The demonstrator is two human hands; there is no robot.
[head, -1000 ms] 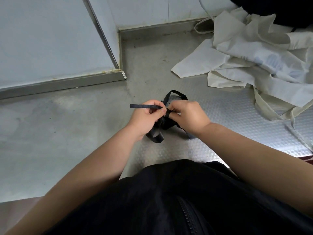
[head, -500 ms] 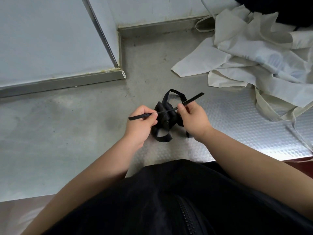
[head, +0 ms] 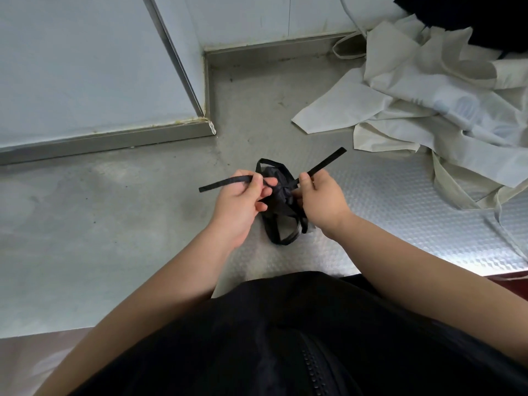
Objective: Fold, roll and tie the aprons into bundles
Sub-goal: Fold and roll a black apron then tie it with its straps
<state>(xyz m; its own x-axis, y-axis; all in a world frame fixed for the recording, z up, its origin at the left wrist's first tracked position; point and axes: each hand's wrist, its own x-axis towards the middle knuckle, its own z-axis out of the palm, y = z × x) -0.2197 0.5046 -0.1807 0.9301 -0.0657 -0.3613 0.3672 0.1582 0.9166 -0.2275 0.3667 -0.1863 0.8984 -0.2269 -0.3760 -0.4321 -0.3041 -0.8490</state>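
A small rolled black apron bundle (head: 281,201) lies on the steel counter (head: 400,212) between my hands, loops of strap sticking out at its near and far ends. My left hand (head: 238,204) pinches one black strap end (head: 221,184) that points left. My right hand (head: 321,198) pinches the other strap end (head: 327,164), which points up and to the right. The two straps cross at a knot on top of the bundle, partly hidden by my fingers.
A heap of loose cream aprons (head: 428,92) covers the counter's right rear, with dark cloth (head: 471,18) behind it. A pale wall panel (head: 85,67) with a metal edge juts out at the left. My dark-clothed torso (head: 285,338) fills the bottom.
My hands drew apart, pulling the two strap ends out to either side of the bundle, then came slightly closer over the knot. The right strap end now sticks up to the right.
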